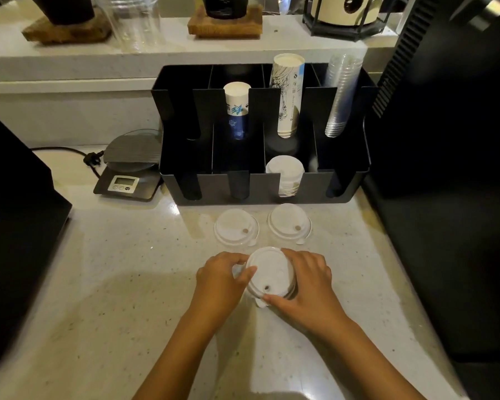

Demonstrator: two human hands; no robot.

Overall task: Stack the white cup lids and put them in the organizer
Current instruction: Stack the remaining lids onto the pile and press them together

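Between both hands, left grip (224, 277) and right grip (303, 280) squeeze round, smooth white lids (269, 272), tops up, on the speckled counter (113, 284).

An organizer (264, 184) is set at the back of the counter (98, 284), with a scale (129, 174) just beside it on the left. A stack of lids (285, 176) is held in its third front compartment from the left; cup stacks (289, 93) are stood in the rear compartments. Two lids (236, 228) are laid side by side in front of the organizer. Nearer still, a lid stack (270, 274) is flanked by the left hand (221, 280) and the right hand (306, 280), both touching it.
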